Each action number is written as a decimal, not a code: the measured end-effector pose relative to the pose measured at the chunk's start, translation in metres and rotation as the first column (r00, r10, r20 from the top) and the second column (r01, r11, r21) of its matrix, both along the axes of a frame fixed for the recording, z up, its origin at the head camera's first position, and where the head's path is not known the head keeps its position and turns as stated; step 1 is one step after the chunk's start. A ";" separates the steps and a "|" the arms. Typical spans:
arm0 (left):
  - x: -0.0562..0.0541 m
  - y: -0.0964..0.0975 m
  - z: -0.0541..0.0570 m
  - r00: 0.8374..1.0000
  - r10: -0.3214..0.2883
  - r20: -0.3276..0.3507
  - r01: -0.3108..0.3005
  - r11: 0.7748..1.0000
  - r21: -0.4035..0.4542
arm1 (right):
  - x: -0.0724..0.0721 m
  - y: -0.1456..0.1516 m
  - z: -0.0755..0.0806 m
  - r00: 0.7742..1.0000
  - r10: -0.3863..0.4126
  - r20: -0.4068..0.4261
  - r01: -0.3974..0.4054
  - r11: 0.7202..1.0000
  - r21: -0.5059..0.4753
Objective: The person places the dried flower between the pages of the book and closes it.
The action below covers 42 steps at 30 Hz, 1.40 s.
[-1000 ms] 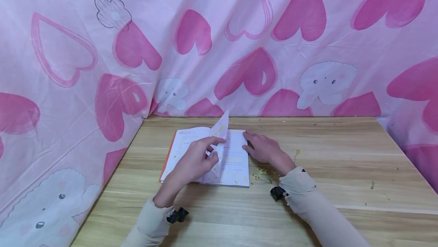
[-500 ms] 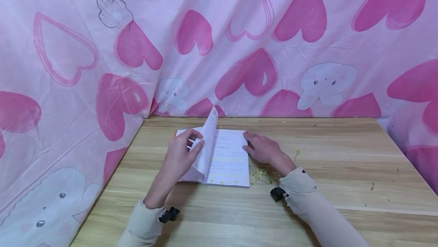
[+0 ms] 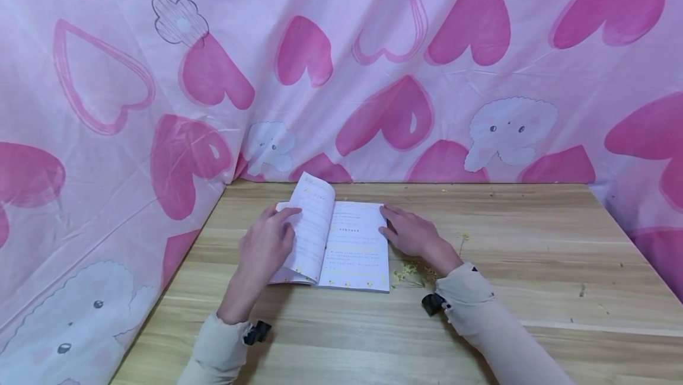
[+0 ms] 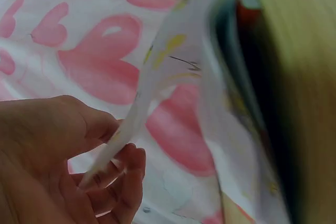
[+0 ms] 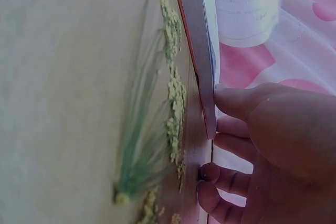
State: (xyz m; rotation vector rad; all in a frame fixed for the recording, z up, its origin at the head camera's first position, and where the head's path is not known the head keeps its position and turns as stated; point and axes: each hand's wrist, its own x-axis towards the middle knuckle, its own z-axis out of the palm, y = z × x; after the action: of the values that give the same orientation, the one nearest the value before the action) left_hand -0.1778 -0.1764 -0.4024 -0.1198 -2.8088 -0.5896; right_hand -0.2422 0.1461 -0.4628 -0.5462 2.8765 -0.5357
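An open book [image 3: 357, 245] with an orange cover edge lies on the wooden table, white pages printed with small text and yellow marks. One page [image 3: 312, 213] stands raised and curves over to the left. My left hand [image 3: 264, 242] pinches its outer edge; the left wrist view shows that page edge [image 4: 126, 127] between thumb and fingers. At the book's right side, my right hand [image 3: 411, 231] rests with thumb and fingertips on the upper right edge. In the right wrist view the thumb [image 5: 236, 100] touches the book's edge [image 5: 202, 56].
Sprigs of small yellow dried flowers [image 3: 409, 272] lie just right of the book, near the right wrist. Little crumbs dot the wooden table [image 3: 533, 254]. Behind and to the left hangs a pink cloth [image 3: 373, 76] with hearts.
My left hand has moved left, carrying the page from upright over toward the left side and uncovering the right-hand page. My right hand has stayed at the book's right edge.
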 end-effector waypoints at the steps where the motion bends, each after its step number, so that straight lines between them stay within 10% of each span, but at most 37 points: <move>1: -0.001 -0.002 -0.003 1.000 0.004 0.015 -0.004 1.000 -0.010 | 0.000 0.000 0.000 1.000 0.001 0.001 -0.001 1.000 -0.002; 22: -0.011 -0.023 -0.042 0.977 0.089 0.193 -0.059 0.986 -0.155 | 0.000 0.000 -0.002 1.000 0.002 0.010 -0.002 1.000 -0.007; 30: -0.009 -0.022 -0.042 0.982 0.095 0.166 -0.057 0.974 -0.218 | -0.001 0.001 -0.004 1.000 -0.001 0.019 0.001 1.000 -0.010; 36: -0.009 -0.010 -0.038 0.955 0.134 0.266 -0.050 0.952 -0.301 | -0.001 0.001 -0.006 1.000 0.003 0.018 -0.003 1.000 -0.015; 42: -0.017 0.003 -0.039 0.969 -0.027 0.245 0.085 0.969 -0.232 | 0.000 0.001 -0.005 1.000 0.001 0.019 0.000 1.000 -0.017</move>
State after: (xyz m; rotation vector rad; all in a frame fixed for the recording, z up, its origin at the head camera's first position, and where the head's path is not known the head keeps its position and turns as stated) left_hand -0.1949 -0.1730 -0.4410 -0.1879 -3.1140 -0.2878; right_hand -0.2420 0.1469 -0.4679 -0.5418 2.8566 -0.5622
